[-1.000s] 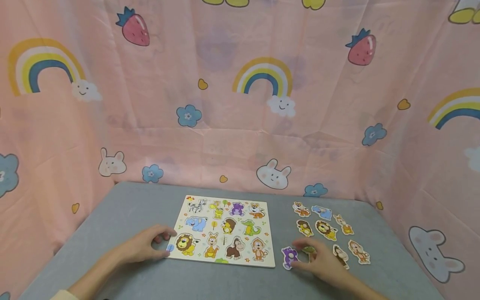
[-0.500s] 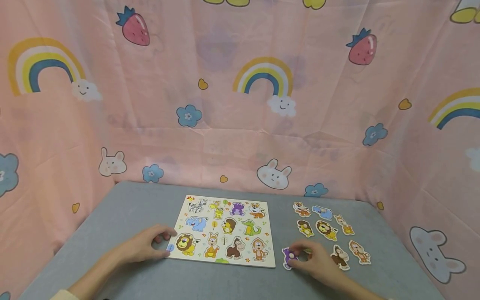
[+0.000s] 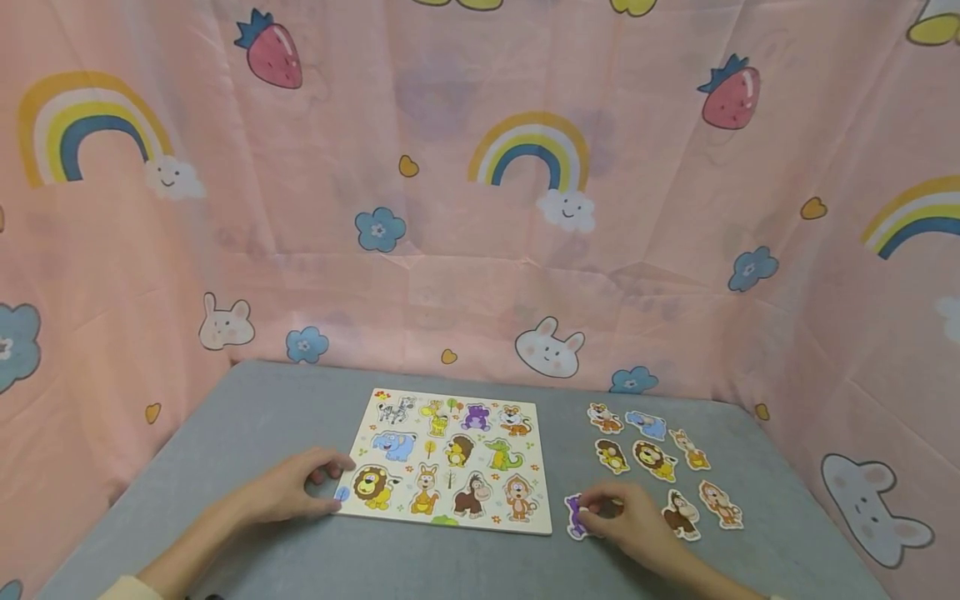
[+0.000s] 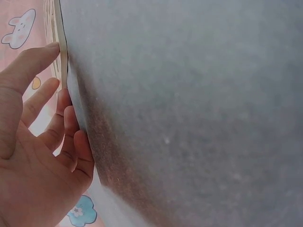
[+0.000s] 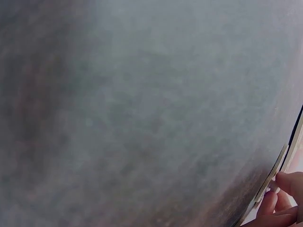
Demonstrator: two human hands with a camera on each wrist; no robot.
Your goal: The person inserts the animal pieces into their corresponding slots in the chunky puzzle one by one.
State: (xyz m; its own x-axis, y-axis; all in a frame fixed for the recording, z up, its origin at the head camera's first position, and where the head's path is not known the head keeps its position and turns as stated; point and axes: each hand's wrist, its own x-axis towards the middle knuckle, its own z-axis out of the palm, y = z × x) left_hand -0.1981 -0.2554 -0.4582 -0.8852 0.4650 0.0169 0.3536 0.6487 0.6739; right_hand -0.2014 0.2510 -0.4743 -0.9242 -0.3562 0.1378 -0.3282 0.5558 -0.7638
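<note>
In the head view, the thumb and forefinger of my right hand [image 3: 633,521] pinch the knob of a purple hippo puzzle piece [image 3: 574,518], partly covered by the fingers, just right of the puzzle board [image 3: 442,523]. The right wrist view shows thumb [image 5: 291,182] and fingertips on the pale knob [image 5: 273,186], with the thin piece [image 5: 265,189] edge-on near the table surface. My left hand [image 3: 288,490] touches the board's left edge with its thumb and forefinger, the other fingers loosely bent. Seen from the left wrist, the thumb [image 4: 35,61] rests against the board's edge [image 4: 64,66].
Right of the board lie several animal pieces: a tiger [image 3: 604,418], an elephant [image 3: 645,425], a kangaroo [image 3: 690,451], a hedgehog [image 3: 612,457], a lion [image 3: 655,461], a monkey [image 3: 721,505] and a brown animal [image 3: 681,515]. Pink patterned cloth [image 3: 450,292] surrounds the grey table [image 3: 285,400].
My right thumb and fingers have closed in on the hippo piece's knob, covering more of it. A green piece glimpsed under the right hand is now hidden. The left hand stays put.
</note>
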